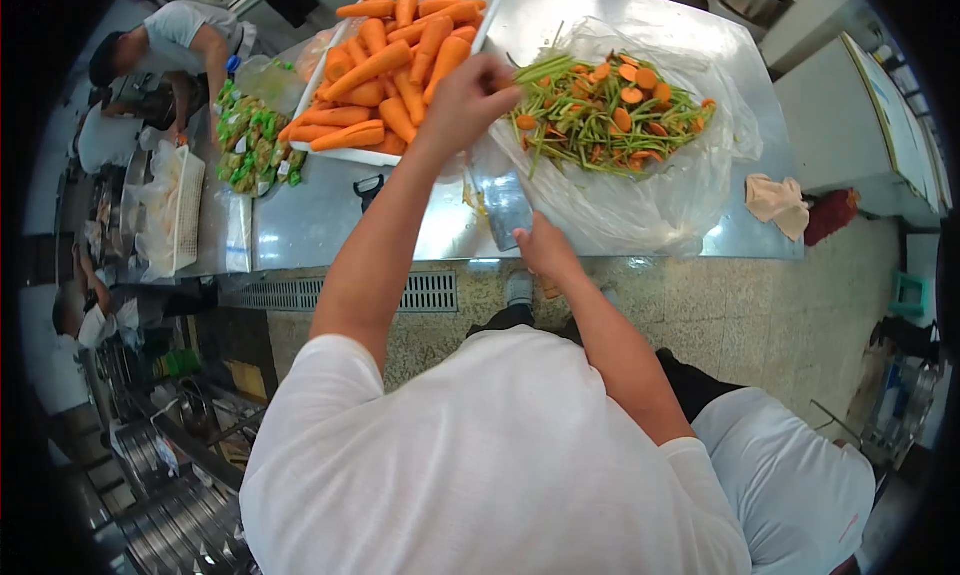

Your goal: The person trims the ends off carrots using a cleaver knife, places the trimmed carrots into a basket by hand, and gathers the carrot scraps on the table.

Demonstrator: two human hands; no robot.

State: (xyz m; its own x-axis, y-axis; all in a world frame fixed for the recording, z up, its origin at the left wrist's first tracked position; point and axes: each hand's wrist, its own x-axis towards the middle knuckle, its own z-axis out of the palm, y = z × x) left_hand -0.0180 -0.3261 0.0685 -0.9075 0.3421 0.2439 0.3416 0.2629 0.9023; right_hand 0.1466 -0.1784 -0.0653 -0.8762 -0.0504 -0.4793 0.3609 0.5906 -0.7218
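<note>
My left hand [478, 97] is raised at the right edge of a white basket [487, 15] heaped with whole orange carrots [400, 60]. Its fingers are closed, slightly blurred, on a bundle of green carrot stems [543, 70] that reaches over the pile of trimmings. That pile of cut stems and carrot tops [615, 115] lies on a clear plastic sheet [650, 210]. Nearer my body, my right hand [543, 245] grips the handle of a cleaver [508, 213]. The broad blade points away from me over the metal table, with orange scraps beside it.
The steel table [300, 225] carries green-wrapped packages [250, 145] on the left and a pinkish cloth [777, 205] at its right edge. A white crate [188, 210] stands farther left, near a person [180, 35]. Another person in white [780, 465] is close on my right.
</note>
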